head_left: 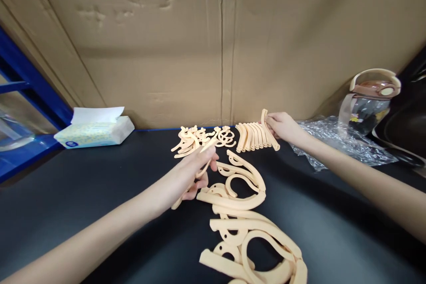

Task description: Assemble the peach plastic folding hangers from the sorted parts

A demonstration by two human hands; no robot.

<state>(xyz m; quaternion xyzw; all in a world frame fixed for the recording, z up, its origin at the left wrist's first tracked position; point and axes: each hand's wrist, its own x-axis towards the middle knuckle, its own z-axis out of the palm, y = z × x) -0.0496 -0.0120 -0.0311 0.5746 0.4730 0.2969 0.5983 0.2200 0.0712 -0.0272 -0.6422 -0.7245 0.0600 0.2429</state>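
Observation:
My right hand (281, 125) is closed on a beige hanger arm (270, 131), held tilted at the right end of a row of similar hanger arms (252, 136). In my left hand (195, 168), nearer to me, is a curved beige hanger piece (207, 167); the fingers wrap round it and hide much of its shape. Just beyond that hand lies a loose pile of beige hooks (190, 138). Folded beige hangers (256, 197) overlap in the middle of the table, to the right of my left hand, and more folded hangers (269, 230) lie closer to me.
A tissue pack (96, 132) sits at the back left beside a blue metal frame (40, 97). At the right are crumpled clear plastic (328, 140) and a drink bottle (368, 106) with a carry handle. A cardboard wall (159, 53) closes off the black table's (93, 177) far edge.

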